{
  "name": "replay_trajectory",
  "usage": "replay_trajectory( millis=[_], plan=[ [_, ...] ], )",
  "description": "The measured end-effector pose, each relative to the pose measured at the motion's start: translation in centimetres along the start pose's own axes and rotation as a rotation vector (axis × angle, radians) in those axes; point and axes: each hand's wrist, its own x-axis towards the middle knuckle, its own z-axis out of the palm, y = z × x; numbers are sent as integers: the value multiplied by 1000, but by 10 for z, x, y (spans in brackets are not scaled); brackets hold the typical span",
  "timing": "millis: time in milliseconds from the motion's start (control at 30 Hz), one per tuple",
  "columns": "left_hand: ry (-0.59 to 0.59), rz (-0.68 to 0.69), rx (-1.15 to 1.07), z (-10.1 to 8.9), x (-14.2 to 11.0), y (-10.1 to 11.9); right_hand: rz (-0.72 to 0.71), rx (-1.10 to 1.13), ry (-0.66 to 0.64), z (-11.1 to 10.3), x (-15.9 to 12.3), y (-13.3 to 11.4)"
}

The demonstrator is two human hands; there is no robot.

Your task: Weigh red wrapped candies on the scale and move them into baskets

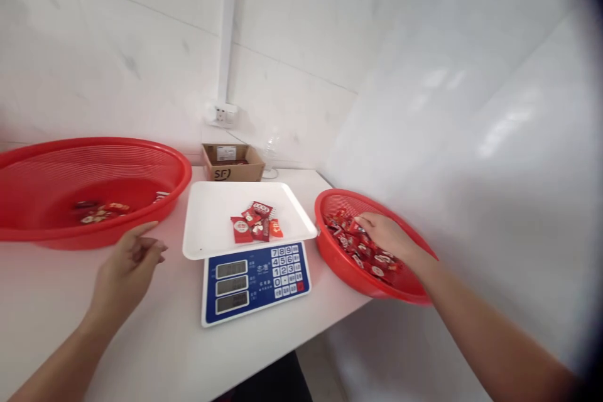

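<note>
My right hand (386, 235) reaches into the small red basket (339, 267) at the right, fingers pinched on a small red wrapped packet at their tips. Beneath it lie many red wrapped packets (377, 259). On the white tray of the digital scale (257, 282) rests a small pile of red packets (257, 223). My left hand (129, 270) hovers left of the scale, in front of the large red basket (176, 185). Its forefinger is stretched out, the other fingers are loosely bent, and nothing is in it.
A few packets (101, 212) lie in the bottom of the large basket. Behind the scale stands an open cardboard box (238, 171), with a clear plastic bottle (271, 149) beside it. A socket (221, 115) is on the tiled wall. The white table's front edge (325, 330) runs below the scale.
</note>
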Motion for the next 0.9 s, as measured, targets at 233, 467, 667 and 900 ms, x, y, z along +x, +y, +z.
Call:
replay_trajectory(
  millis=[233, 467, 667, 900],
  plan=[
    [-25, -48, -52, -4, -5, 9, -165, 389, -10, 10, -4, -74],
    [-13, -55, -93, -3, -5, 9, -382, 376, -97, 42, 2, -120],
    [-17, -54, -111, -4, -6, 10, -449, 265, 39, 31, -19, -128],
    [-35, -48, -108, -2, -9, 13, -344, 212, 135, 21, -44, -96]
  ],
)
